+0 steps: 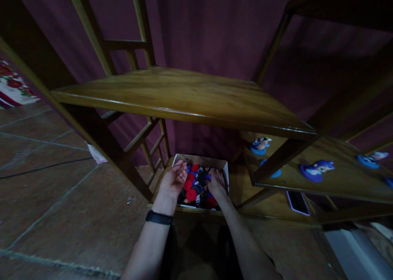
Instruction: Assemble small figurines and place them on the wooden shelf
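your left hand (173, 179) hangs open, fingers loosely curled, over the left edge of the box (199, 159) on the low shelf (238, 186). your right hand (216, 184) lies palm down on the toys (190, 195) inside; its grip cannot be told.

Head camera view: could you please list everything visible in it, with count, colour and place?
Shelf unit: one, brown wood, centre and right.
Box: one, white, on a low shelf.
Small figures: many, red, blue and black, in the box.
Figurines: at least four, blue, on the right middle shelf.
Phone: one, dark with pale rim, right lower shelf.
Curtain: one, maroon, behind.
Floor: brown tiles, left.
Wristband: one, black, left wrist.
Left hand: open, at the box's left edge.
Right hand: palm down on the box's contents.
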### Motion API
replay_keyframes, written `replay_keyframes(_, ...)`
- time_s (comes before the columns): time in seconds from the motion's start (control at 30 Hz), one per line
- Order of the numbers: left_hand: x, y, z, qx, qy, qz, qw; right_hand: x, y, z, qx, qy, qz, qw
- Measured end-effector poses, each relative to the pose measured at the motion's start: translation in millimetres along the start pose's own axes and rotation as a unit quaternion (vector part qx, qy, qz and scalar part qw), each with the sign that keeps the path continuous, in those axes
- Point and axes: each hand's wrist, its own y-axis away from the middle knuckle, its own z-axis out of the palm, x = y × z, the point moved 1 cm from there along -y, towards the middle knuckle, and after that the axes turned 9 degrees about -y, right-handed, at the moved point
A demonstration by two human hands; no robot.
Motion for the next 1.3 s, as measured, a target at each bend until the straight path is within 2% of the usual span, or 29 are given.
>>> replay_keyframes(0.1,-10,2,4.6,-0.008,-0.010,-0.011,1.000,9,-4,-6,-0.009,-0.084,0.028,0.996)
replay_keyframes(0.2,-21,3,9.1,-0.009,-0.040,-0.019,0.999,16,-11,-18,0.035,-0.192,0.044,0.980)
replay_keyframes(0.27,-29,3,12.2,-0.014,-0.077,-0.025,0.997,16,-16,-30,0.071,-0.286,0.032,0.955)
replay_keyframes(0.4,-41,5,19.9,-0.051,-0.144,-0.013,0.988,6,-17,-47,0.098,-0.469,0.003,0.878)
replay_keyframes(0.5,-48,7,25.5,-0.085,-0.155,-0.021,0.984,-7,-13,-46,0.067,-0.517,-0.027,0.853)
replay_keyframes(0.6,-50,7,28.2,-0.102,-0.138,-0.006,0.985,-13,-11,-41,0.027,-0.520,-0.063,0.851)
replay_keyframes(0.67,-49,5,27.5,-0.089,-0.125,0.020,0.988,-10,-13,-38,0.027,-0.509,-0.059,0.858)
replay_keyframes(0.73,-46,3,25.4,-0.068,-0.117,0.032,0.990,-2,-16,-37,0.045,-0.456,-0.036,0.888)
replay_keyframes(0.83,-38,1,21.1,-0.033,-0.116,0.019,0.993,10,-17,-33,0.056,-0.227,-0.011,0.972)
replay_keyframes(0.9,-33,0,18.5,-0.012,-0.112,0.012,0.994,12,-13,-27,0.034,-0.057,-0.005,0.998)
replay_keyframes(0.97,-30,1,16.8,-0.002,-0.104,0.008,0.995,10,-7,-17,0.011,0.052,-0.013,0.998)
replay_keyframes(1.03,-29,2,15.9,-0.001,-0.098,0.004,0.995,6,0,-8,0.018,0.103,-0.011,0.994)
replay_keyframes(1.17,-31,4,15.6,-0.007,-0.091,0.000,0.996,1,5,6,0.043,0.141,0.015,0.989)
replay_keyframes(1.3,-30,4,16.4,-0.008,-0.090,-0.005,0.996,4,3,7,0.053,0.122,-0.001,0.991)
